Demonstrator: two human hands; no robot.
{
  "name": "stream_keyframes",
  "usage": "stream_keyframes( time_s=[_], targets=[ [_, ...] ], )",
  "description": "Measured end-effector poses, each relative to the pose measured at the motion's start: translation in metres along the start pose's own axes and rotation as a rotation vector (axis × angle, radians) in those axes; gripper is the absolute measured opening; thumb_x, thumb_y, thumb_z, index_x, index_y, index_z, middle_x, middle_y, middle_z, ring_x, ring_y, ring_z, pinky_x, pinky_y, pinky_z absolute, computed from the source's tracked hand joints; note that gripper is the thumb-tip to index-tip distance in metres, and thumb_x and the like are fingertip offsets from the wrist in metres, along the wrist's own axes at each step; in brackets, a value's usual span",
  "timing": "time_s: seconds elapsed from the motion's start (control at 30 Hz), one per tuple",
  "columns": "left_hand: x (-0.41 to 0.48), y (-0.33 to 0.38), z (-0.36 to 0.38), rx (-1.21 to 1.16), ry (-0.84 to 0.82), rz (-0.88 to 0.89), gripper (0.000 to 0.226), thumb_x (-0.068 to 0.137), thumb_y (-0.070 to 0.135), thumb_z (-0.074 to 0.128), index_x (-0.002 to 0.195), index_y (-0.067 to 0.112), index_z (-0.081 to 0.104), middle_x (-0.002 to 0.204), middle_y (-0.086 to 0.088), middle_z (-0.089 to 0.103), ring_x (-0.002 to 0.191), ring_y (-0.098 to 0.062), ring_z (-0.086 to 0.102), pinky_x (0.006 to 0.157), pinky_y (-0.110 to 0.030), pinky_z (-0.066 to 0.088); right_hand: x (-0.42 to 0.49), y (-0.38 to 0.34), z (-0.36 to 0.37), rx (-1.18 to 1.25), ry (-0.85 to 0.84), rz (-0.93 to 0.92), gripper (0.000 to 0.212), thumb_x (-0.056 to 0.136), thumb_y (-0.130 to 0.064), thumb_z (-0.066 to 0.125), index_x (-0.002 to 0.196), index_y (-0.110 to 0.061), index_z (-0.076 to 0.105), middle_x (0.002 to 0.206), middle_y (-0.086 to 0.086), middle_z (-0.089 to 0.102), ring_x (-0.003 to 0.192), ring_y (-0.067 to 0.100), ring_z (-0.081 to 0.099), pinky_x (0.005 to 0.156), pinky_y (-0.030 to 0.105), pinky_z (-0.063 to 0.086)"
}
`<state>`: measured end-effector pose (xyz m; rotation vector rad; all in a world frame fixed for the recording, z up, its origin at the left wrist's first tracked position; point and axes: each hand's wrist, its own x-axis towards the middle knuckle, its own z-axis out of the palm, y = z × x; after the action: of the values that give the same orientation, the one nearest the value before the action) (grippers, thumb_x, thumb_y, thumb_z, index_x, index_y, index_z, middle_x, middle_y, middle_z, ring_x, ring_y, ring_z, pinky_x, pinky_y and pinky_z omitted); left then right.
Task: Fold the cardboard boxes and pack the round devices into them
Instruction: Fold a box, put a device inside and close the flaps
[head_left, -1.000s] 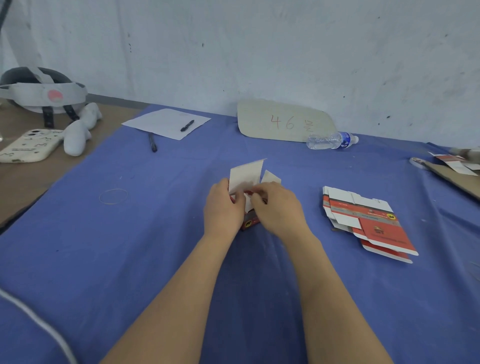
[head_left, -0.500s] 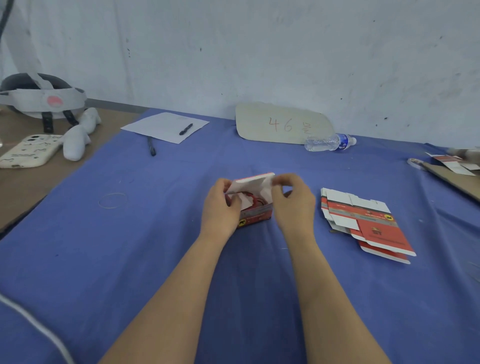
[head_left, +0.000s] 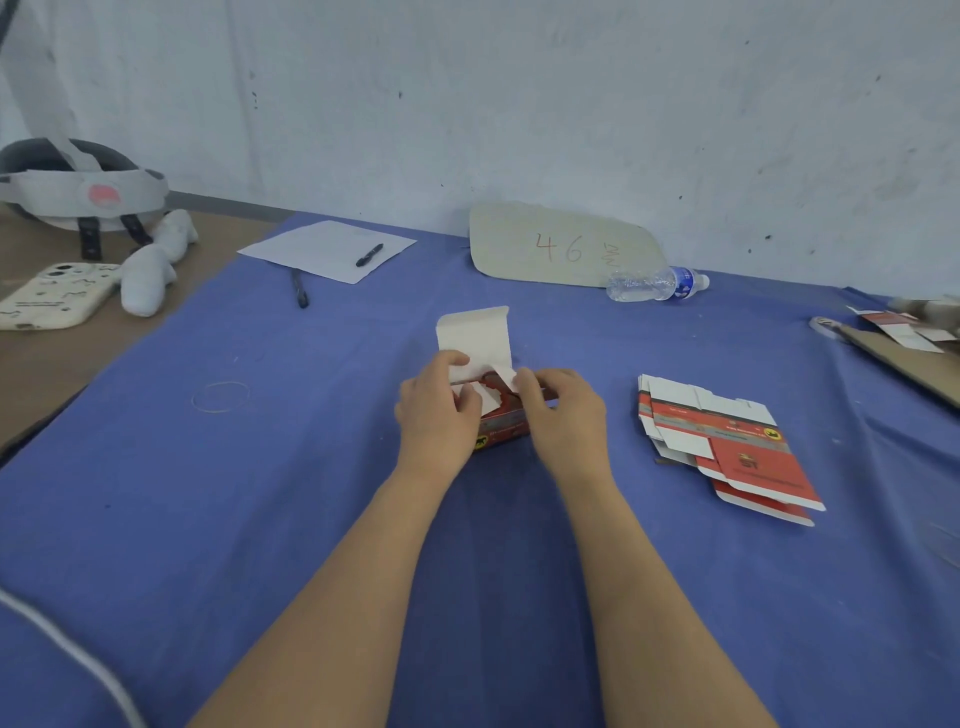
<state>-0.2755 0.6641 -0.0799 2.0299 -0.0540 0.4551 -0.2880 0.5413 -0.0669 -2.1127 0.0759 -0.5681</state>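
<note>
Blue cloth-covered table (head_left: 208, 519) fills most of the head view, set against a white wall.

Beige rounded cardboard sheet (head_left: 519, 244) marked "46" leans on the wall at the far edge.

Grey-and-white strapped headset (head_left: 78, 192) sits far left on bare brown surface, off the cloth.

Stack of flat red-and-white cardboard box blanks (head_left: 727, 447) lies on the cloth to the right, well apart from the hands.

White paper sheet (head_left: 327, 249) lies far left of centre; a black pen (head_left: 369, 255) rests on it.

Small red-and-white cardboard box (head_left: 501, 423) stands on the cloth at table centre, between both hands. Its white lid flap (head_left: 475, 332) stands upright at the back. Interior mostly hidden by the fingers; contents cannot be told.

Left hand (head_left: 436, 410): fingers curled against the box's left end, thumb on a white side flap.

Right hand (head_left: 563, 415): fingers curled over the right end, fingertips pinching a small white flap at the opening.

Clear plastic water bottle (head_left: 654, 283) lies on its side just beside the beige sheet.

Cream patterned phone case (head_left: 57, 296) lies near the headset.

Thin wire-like ring (head_left: 221, 396) lies flat on the cloth, left of the hands.
</note>
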Motion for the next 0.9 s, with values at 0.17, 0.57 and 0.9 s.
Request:
stream_keyframes(
  time_s=[0.17,0.57,0.9],
  targets=[
    [-0.001,0.001,-0.003,-0.126,-0.057,0.044,0.036,0.092,0.001,0.044,0.118,0.022,0.057,0.092,0.002,0.055,0.074,-0.008,0.048,0.063,-0.008,0.037,0.002,0.005,0.004,0.005,-0.020,0.016,0.009,0.093,-0.022,0.058,0.087,-0.020,0.065,0.103,-0.006,0.050,0.074,-0.003,0.050,0.062,0.002,0.037],
    [-0.001,-0.003,-0.002,-0.243,0.044,0.017,0.028,0.091,0.003,0.054,0.103,0.023,0.038,0.098,0.015,0.049,0.078,0.000,0.056,0.069,-0.018,0.047,0.001,0.007,0.006,0.005,-0.111,0.033,0.008,0.094,-0.026,0.055,0.092,-0.026,0.062,0.106,-0.006,0.053,0.078,0.003,0.052,0.063,0.014,0.037],
    [-0.002,0.008,-0.013,-0.413,-0.205,-0.016,0.033,0.096,0.007,0.037,0.091,0.029,0.062,0.117,-0.001,0.056,0.110,-0.014,0.054,0.093,-0.024,0.046,0.002,0.011,0.000,0.186,-0.160,0.020,0.045,0.094,-0.016,0.054,0.136,-0.030,0.044,0.119,-0.007,0.048,0.098,0.006,0.055,0.075,0.008,0.040]
  ],
)
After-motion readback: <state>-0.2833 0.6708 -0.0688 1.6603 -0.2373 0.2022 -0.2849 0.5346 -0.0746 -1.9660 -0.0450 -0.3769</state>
